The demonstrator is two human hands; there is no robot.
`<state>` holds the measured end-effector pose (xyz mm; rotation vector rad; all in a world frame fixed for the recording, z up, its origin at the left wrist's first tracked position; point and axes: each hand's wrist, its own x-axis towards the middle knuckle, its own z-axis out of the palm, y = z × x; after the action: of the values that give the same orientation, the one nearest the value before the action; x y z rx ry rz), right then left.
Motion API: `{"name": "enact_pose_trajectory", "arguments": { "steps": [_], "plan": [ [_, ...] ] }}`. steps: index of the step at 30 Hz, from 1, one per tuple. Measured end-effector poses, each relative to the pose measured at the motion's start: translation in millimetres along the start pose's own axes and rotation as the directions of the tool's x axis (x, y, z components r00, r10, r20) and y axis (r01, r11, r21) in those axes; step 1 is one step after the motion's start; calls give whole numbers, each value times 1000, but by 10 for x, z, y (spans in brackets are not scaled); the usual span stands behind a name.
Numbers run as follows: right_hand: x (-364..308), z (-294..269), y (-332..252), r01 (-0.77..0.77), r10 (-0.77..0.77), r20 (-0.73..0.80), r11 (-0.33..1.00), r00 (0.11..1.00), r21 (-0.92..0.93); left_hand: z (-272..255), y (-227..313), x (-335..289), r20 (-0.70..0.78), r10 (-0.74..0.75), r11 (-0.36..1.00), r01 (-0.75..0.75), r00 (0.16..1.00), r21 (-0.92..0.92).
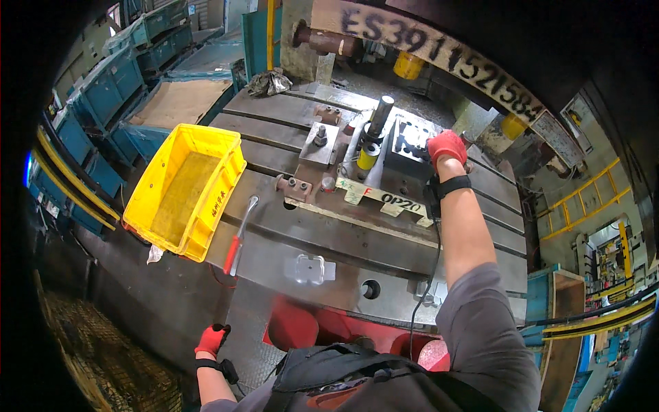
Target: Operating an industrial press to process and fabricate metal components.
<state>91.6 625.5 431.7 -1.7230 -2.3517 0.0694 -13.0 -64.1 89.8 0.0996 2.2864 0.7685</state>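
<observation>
My right hand [447, 147], in a red glove, reaches far over the machine bed to the right edge of a dark die block [406, 161] with a bright cut-out top. Its fingers look curled; what they grip, if anything, is hidden behind the glove. Low on the left, away from the bed, hangs my left hand [211, 340] in a red glove with black on its fingers. Those fingers are curled in, and no object shows in them. Beside the block stands a dark guide post [379, 117] with a yellow band.
A yellow crate [194, 182] sits at the bed's left edge, near a red-handled wrench [240, 237]. A bolted clamp plate [318, 144] is left of the die. A marked beam [425, 49] spans overhead. A cable [422, 292] trails from my right wrist. Blue bins [113, 86] stand far left.
</observation>
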Motion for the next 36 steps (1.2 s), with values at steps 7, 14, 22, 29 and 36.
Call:
{"name": "enact_pose_trajectory", "arguments": {
  "steps": [7, 14, 22, 29, 36],
  "plan": [
    [-154, 186, -83, 73, -129, -301, 979, 945, -191, 173, -172, 148, 6, 51, 998, -51, 999, -33],
    [-998, -129, 622, 410, -271, -395, 852, 878, 325, 228, 90, 195, 298, -21, 992, 56, 954, -111],
    [-2613, 145, 2982, -2, 319, -192, 520, 928, 854, 541, 1058, -457, 524, 158, 895, 103, 837, -434],
    [-4418, 1685, 4681, -396, 786, 56, 247, 616, 885, 659, 1054, -184, 647, 323, 945, -280, 691, -172],
    [-4755, 2223, 4075, -764, 462, 705, -89, 537, 640, 833, 952, -132, 528, 434, 836, -545, 730, 66]
  ]
}}
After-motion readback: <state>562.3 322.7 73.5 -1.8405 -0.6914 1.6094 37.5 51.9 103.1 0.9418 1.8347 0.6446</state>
